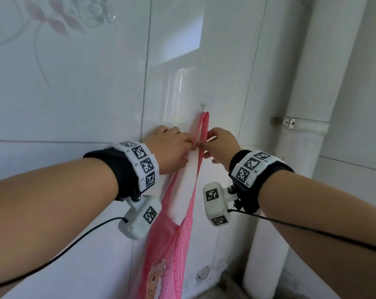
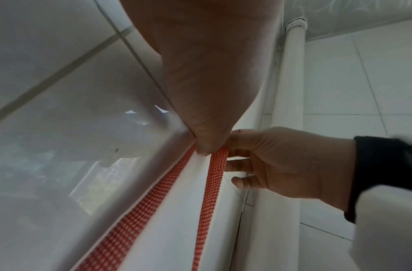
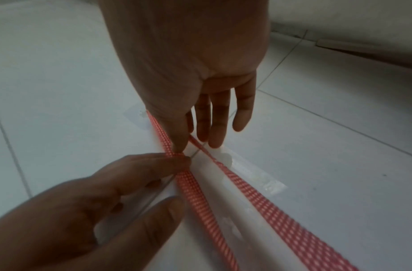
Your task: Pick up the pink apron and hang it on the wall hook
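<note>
The pink gingham apron [image 1: 172, 244] hangs flat against the white tiled wall. Its neck strap [image 1: 204, 126] runs up in a narrow loop whose top lies at the small clear wall hook [image 1: 203, 106]. My left hand [image 1: 190, 144] and right hand [image 1: 201, 144] meet on the strap a little below the hook. The left hand [image 2: 207, 146] pinches the strap [image 2: 211, 183] at its fingertips. The right hand [image 3: 180, 148] pinches the left strand of the strap [image 3: 193, 192] between thumb and forefinger, with its other fingers straight. The left hand's fingertips [image 3: 184, 159] touch the same spot.
A thick white pipe [image 1: 312, 104] with a clamp bracket [image 1: 287, 122] runs down the corner to the right. A clear suction hook [image 1: 96, 11] sits high on the floral tile at the left. Another clear sticker [image 1: 204, 274] is low on the wall.
</note>
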